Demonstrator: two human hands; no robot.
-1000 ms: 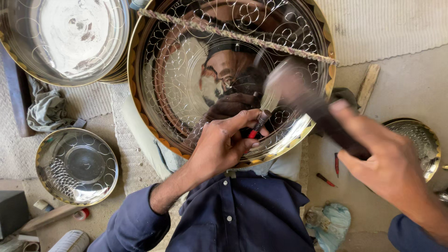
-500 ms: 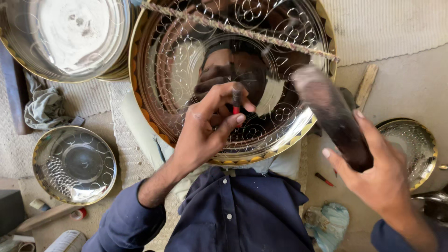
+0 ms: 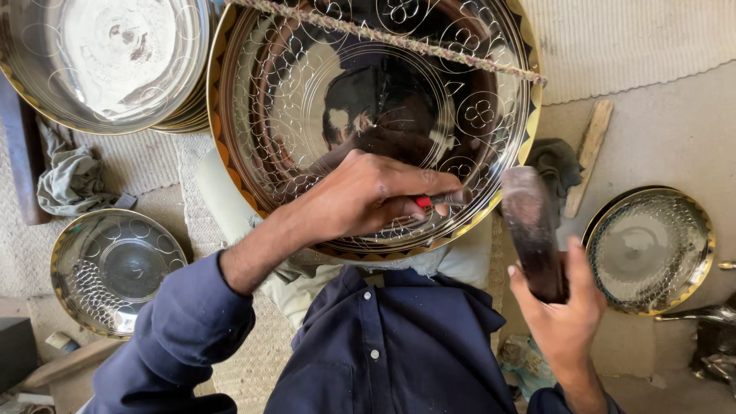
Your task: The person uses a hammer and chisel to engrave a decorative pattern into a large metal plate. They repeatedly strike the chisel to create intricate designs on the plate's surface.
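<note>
Underneath, bare concrete floor, woven mats, engraved metal plates

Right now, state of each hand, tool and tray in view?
left hand: gripping the punch
punch: tip against the large tray
right hand: gripping the mallet
mallet: raised, off the punch
large tray: tilted on lap, partly engraved
small tray: flat on floor

My left hand pinches a red-tipped chisel against the large engraved metal tray. My right hand, just right of the tray's rim, grips a dark mallet.
</note>
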